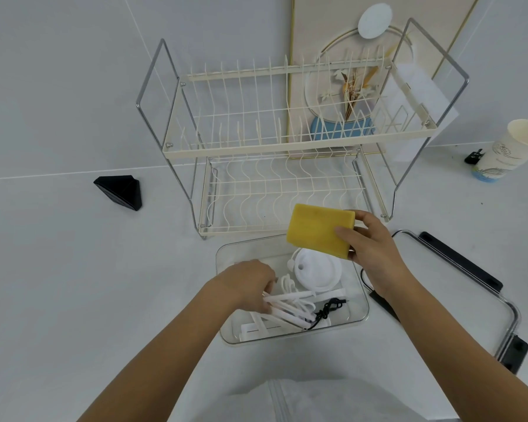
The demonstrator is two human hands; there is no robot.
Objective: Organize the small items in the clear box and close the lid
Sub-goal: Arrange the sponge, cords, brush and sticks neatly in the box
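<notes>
A clear box (358,315) sits on the white counter in front of me. Inside lie a round white cap (316,271), several white plastic pieces (287,312) and a black cord (329,309). My left hand (247,283) reaches into the box's left side, fingers closed around the white plastic pieces. My right hand (372,242) holds a yellow sponge (319,229) above the box's far right corner. The clear lid (470,287) with black clasps lies flat to the right of the box.
A two-tier cream dish rack (287,147) stands right behind the box. A black triangular object (119,191) lies to the left. A paper cup (509,150) stands at far right. A clear plastic bag (302,400) lies at the near edge.
</notes>
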